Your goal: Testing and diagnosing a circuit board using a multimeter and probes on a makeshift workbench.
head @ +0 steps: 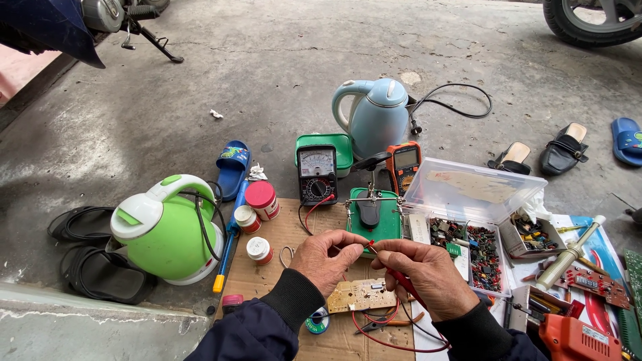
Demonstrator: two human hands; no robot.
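We had both hands together just above the small tan circuit board [362,295], which lay on the cardboard sheet [274,234] on the concrete floor [281,60], directly below our fingers. Our left hand [328,257] was closed in a pinch, thumb and forefinger meeting at something too small to make out, beside the red tip at the gap between the two hands. Our right hand [424,271] was closed around a red probe [406,282], held like a pen, its tip pointing toward the left fingertips. Red and black leads [384,334] looped from under the right hand across the cardboard.

Just beyond the hands stood a green helping-hand stand [373,217], and behind that an analog meter [316,172] and an orange digital meter [404,164]. To the right of the right hand sat a clear box of small components [478,251]; well to the left of the left hand stood a green kettle [164,230], with three small jars [257,214] between. A blue kettle [371,117] stood farther off.

We judged the step in hand to be a probe check on a small part pinched in the left fingers. The next move, as we judged it, called for steady contact of the tip on the part and a glance up at the meter.
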